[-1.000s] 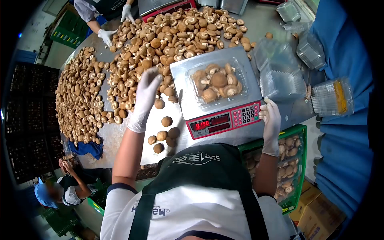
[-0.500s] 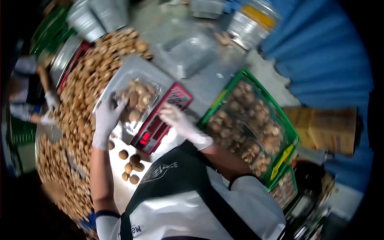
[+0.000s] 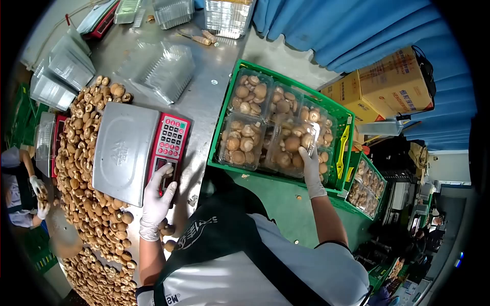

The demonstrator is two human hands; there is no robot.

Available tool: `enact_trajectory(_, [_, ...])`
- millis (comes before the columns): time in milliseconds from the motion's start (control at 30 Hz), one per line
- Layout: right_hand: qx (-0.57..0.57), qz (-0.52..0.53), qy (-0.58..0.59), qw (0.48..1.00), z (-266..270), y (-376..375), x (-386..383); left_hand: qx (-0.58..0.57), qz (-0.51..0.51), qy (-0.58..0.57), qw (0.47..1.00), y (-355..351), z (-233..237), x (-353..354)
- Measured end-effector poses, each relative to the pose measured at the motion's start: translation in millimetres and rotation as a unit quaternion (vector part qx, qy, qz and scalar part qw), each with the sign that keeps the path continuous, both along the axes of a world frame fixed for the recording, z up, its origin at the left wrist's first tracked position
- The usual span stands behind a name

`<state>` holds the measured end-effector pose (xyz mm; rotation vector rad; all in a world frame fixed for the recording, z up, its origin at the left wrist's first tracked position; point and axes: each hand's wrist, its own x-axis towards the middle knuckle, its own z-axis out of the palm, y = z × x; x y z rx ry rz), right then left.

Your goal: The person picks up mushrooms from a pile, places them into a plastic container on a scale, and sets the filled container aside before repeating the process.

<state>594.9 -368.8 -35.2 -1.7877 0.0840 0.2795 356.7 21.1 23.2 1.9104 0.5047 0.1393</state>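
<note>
My left hand [image 3: 158, 199], in a white glove, rests at the display end of the red and grey weighing scale [image 3: 125, 153]. Its thumb stands apart from the bent fingers, and nothing is held in it. The scale's metal plate is bare. Over the green crate [image 3: 236, 168], my gloved right hand [image 3: 312, 171] grips the near right edge of a clear plastic tray of mushrooms [image 3: 290, 148]. That tray lies on top of other packs. Beside it are more mushroom packs [image 3: 241, 142]; the right hand's fingertips are partly hidden.
Loose mushrooms [image 3: 84, 153] are heaped left of the scale. Empty clear trays [image 3: 166, 71] stand on the metal table [image 3: 214, 56]. A co-worker's gloved hands [image 3: 41, 196] hold mushrooms at far left. Cardboard boxes [image 3: 390, 84] and a second crate [image 3: 365, 186] lie right.
The tray of mushrooms has gone from the scale into the green crate, with my right hand on it. My left hand has shifted from the tray to the scale's display. The view has turned.
</note>
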Motion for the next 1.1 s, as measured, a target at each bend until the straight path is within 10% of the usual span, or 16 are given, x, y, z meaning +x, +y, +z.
enact_trajectory(167, [-0.432, 0.059, -0.151, 0.887, -50.3, -7.2, -12.6, 0.019, 0.041, 0.028, 0.999, 3.2, -13.2, -42.0])
enact_trajectory(433, [-0.117, 0.215, -0.434, 0.867, 24.4, 209.4, 60.8, 0.016, 0.202, 0.017, 0.979, -14.9, -32.4, -109.1])
enact_trajectory(600, [-0.096, 0.41, -0.565, 0.71, 51.7, 373.9, 96.0, 0.104, 0.313, 0.168, 0.929, -40.6, 18.3, -131.9])
enact_trajectory(700, [-0.155, 0.474, -0.719, 0.484, 12.3, 418.0, 159.0, 0.052, 0.402, 0.154, 0.901, -57.0, 18.0, -162.6])
enact_trajectory(767, [-0.171, 0.585, -0.536, 0.584, 33.9, 426.5, 167.1, -0.015, 0.478, 0.097, 0.873, -72.4, -2.6, -187.5])
enact_trajectory(1100, [-0.219, 0.659, -0.391, 0.604, 40.9, 423.5, 198.5, -0.064, 0.609, 0.182, 0.769, -157.0, -57.8, -229.7])
